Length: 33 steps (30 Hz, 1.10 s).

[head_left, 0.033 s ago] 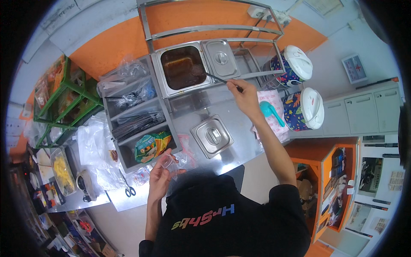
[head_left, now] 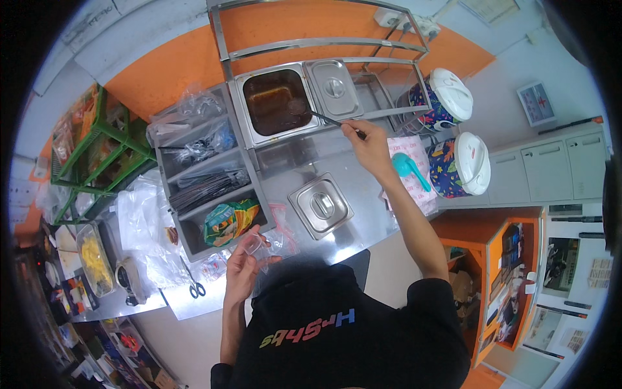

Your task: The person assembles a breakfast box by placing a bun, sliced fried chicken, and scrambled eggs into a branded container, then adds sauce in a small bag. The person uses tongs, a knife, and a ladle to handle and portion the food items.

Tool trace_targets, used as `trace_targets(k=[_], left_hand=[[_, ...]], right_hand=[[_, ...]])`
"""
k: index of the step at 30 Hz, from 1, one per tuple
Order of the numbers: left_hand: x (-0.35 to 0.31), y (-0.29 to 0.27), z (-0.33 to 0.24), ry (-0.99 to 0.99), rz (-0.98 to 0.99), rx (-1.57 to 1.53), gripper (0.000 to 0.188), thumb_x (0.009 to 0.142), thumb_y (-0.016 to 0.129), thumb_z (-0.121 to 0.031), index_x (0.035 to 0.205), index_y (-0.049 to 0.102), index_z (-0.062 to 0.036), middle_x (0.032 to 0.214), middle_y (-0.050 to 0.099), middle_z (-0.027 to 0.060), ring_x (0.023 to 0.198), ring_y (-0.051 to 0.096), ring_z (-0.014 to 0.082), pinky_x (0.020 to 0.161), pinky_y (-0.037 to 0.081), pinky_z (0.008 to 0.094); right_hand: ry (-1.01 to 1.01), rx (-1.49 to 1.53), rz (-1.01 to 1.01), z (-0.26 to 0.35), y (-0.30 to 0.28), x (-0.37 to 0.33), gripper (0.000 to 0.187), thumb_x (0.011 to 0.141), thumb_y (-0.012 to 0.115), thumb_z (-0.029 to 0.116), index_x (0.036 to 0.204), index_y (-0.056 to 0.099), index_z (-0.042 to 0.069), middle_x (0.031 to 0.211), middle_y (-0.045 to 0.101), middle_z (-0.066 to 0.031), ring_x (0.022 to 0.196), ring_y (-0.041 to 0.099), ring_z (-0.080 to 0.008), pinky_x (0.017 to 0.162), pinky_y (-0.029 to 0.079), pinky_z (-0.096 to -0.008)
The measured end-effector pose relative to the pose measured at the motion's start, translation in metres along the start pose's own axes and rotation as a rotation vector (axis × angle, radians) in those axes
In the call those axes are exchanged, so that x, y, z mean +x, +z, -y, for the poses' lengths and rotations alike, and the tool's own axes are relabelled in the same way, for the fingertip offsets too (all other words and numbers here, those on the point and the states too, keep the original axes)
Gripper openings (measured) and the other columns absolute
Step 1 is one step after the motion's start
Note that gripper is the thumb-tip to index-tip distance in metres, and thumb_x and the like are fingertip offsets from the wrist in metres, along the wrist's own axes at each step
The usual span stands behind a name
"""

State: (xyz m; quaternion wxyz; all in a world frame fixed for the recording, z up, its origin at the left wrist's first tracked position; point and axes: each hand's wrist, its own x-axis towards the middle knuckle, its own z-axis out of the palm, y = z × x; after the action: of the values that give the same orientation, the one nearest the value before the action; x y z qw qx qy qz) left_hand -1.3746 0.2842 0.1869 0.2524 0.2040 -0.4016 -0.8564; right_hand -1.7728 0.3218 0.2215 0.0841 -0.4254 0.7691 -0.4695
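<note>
My right hand (head_left: 365, 144) is closed around the dark handle of a ladle (head_left: 326, 118). The ladle's bowl end dips into dark brown sauce (head_left: 269, 107), which partly hides it. A square steel food pan (head_left: 242, 123) set in the counter holds this sauce. Lower down, near my body, my left hand (head_left: 242, 266) grips a small clear plastic cup (head_left: 254, 245). Just beyond that cup lies a green and yellow packet (head_left: 228, 222) in a grey divided organizer (head_left: 254, 170). The pan's likely lid, a square steel one with a handle (head_left: 322, 206), rests on the counter between my hands.
A second lidded pan (head_left: 334, 89) adjoins the sauce pan, under a metal rack (head_left: 324, 44). At right are a turquoise scoop (head_left: 408, 166) and two patterned pots with white lids (head_left: 472, 164). Scissors (head_left: 194, 282), plastic bags (head_left: 146, 214) and green baskets (head_left: 97, 149) are at left.
My right hand and the ladle have shifted very slightly to the left. My left hand and its cup look the same.
</note>
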Motion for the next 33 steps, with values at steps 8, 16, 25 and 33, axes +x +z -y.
trace_targets(k=[8, 16, 25, 33], left_hand=[[0.003, -0.006, 0.007, 0.035, -0.018, -0.043, 0.062, 0.1, 0.066, -0.034, 0.151, 0.045, -0.0059, 0.137, 0.053, 0.0108, 0.124, 0.054, 0.0259, 0.095, 0.059, 0.0549], [0.054, -0.004, -0.023, 0.122, -0.108, 0.215, 0.059, 0.101, 0.064, -0.018, 0.153, 0.04, -0.0045, 0.145, 0.048, 0.0125, 0.132, 0.051, 0.0258, 0.101, 0.056, 0.0514], [0.172, 0.02, -0.083, 0.354, -0.186, 0.535, 0.059, 0.096, 0.073, -0.013, 0.148, 0.048, -0.0033, 0.132, 0.056, 0.0088, 0.12, 0.054, 0.0168, 0.098, 0.05, 0.0315], [0.226, 0.035, -0.087, 0.375, -0.208, 0.523, 0.057, 0.093, 0.077, -0.014, 0.144, 0.054, -0.0011, 0.127, 0.063, 0.0081, 0.118, 0.057, 0.0164, 0.102, 0.047, 0.0319]], right_hand=[[0.102, -0.152, 0.029, 0.002, -0.014, -0.007, 0.024, 0.096, 0.068, 0.022, 0.106, 0.076, 0.002, 0.094, 0.073, -0.0168, 0.081, 0.069, -0.0306, 0.072, 0.051, -0.0369], [0.004, -0.081, 0.014, 0.025, -0.021, 0.002, 0.023, 0.096, 0.071, 0.017, 0.108, 0.075, -0.002, 0.087, 0.069, -0.0095, 0.077, 0.06, -0.0151, 0.07, 0.046, -0.0287], [0.028, 0.047, -0.004, 0.029, 0.005, 0.022, 0.023, 0.096, 0.071, 0.017, 0.108, 0.075, -0.002, 0.089, 0.071, -0.0091, 0.08, 0.062, -0.0151, 0.074, 0.047, -0.0294], [0.029, 0.131, -0.054, 0.073, -0.012, 0.031, 0.021, 0.097, 0.07, 0.015, 0.108, 0.074, -0.002, 0.082, 0.067, -0.0054, 0.075, 0.056, -0.0104, 0.069, 0.044, -0.0265]])
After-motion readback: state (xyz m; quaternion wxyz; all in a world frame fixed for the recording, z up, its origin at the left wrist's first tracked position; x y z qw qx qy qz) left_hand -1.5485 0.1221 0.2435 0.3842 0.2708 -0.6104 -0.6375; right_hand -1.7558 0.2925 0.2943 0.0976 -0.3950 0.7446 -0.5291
